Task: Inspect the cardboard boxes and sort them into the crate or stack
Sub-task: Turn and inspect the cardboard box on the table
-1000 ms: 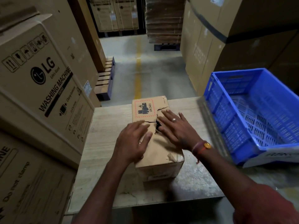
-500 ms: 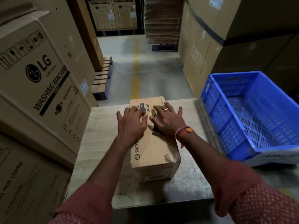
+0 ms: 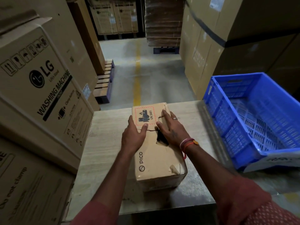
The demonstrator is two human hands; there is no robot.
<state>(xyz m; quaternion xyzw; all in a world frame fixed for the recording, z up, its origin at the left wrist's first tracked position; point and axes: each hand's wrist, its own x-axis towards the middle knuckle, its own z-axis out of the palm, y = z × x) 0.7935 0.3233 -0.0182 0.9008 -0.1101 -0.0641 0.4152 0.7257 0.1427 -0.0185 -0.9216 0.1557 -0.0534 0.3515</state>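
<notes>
A small brown cardboard box [image 3: 159, 161] marked PICO, with a red-bordered battery label, lies lengthwise on the wooden table [image 3: 107, 143]. Its top is torn, with a dark hole and cracks near the middle. My left hand [image 3: 134, 136] lies on the box's left top edge, thumb on the top and fingers along the side. My right hand [image 3: 170, 129] rests flat on the top, fingers straight, just right of the tear. An empty blue plastic crate [image 3: 227, 120] sits tilted at the table's right.
Large LG washing machine cartons [image 3: 40, 88] are stacked close on the left. Tall cartons [image 3: 211, 46] stand behind the crate on the right. Beyond the table an aisle with a yellow floor line [image 3: 137, 75] runs past a wooden pallet [image 3: 105, 80] toward more stacked cartons.
Both hands slid from the box's middle toward its far end and spread apart to its edges, uncovering the torn hole. The box itself stayed in place.
</notes>
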